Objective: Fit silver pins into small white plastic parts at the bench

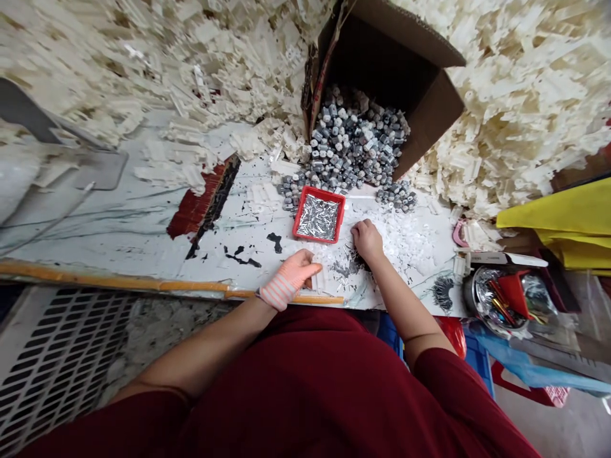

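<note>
My left hand [289, 278] wears an orange-and-white striped glove and is closed near the table's front edge. Its thumb and fingers pinch a white plastic piece [321, 278], partly hidden by the hand. To the right, my bare right hand [368, 240] has its fingers curled together, low over the tabletop; whatever they hold is too small to make out. Loose metal pins [342, 282] lie between the hands. Just beyond them sits a red square tray [296, 221] filled with similar silver pins [317, 216].
Behind the tray, a cardboard box [429, 121] on its side spills small grey-and-white blocks [353, 143]. Heaps of cream plastic pieces [157, 51] surround it. At right stand a metal bowl [472, 296] of odds and ends and yellow sheets [563, 216]. A grey metal bracket [102, 170] is at left.
</note>
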`<state>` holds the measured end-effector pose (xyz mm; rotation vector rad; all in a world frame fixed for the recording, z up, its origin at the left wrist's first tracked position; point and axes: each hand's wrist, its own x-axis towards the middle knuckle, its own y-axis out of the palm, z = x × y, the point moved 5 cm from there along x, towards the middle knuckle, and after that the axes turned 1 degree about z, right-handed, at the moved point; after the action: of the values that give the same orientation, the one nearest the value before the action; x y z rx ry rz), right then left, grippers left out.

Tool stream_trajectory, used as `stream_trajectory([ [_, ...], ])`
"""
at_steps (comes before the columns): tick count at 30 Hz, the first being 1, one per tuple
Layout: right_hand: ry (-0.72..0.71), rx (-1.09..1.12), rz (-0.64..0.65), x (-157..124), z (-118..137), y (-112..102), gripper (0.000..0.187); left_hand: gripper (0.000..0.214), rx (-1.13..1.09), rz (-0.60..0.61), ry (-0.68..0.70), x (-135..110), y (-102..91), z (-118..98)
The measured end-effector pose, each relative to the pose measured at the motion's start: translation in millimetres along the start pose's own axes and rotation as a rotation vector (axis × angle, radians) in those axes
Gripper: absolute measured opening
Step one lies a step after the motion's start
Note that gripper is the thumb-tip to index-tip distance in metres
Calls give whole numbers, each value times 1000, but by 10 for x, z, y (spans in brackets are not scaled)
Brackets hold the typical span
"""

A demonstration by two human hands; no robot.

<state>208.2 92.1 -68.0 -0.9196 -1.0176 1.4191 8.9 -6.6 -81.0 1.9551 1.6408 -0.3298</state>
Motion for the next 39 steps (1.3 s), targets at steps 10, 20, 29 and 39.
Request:
stream_trajectory([
  [10, 2, 85, 33, 90, 89, -14, 14, 29, 53, -2, 25, -11, 0, -28],
  [20, -71, 615, 157, -545, 481, -165, 15, 21, 203, -53, 70, -30, 50, -160],
  [29, -69, 477, 257, -661, 721, -234, 14, 23, 138, 1, 59, -109, 161, -283],
  [39, -41, 570, 182, -660, 758, -231, 14, 28, 10, 25, 64, -83, 133, -232],
])
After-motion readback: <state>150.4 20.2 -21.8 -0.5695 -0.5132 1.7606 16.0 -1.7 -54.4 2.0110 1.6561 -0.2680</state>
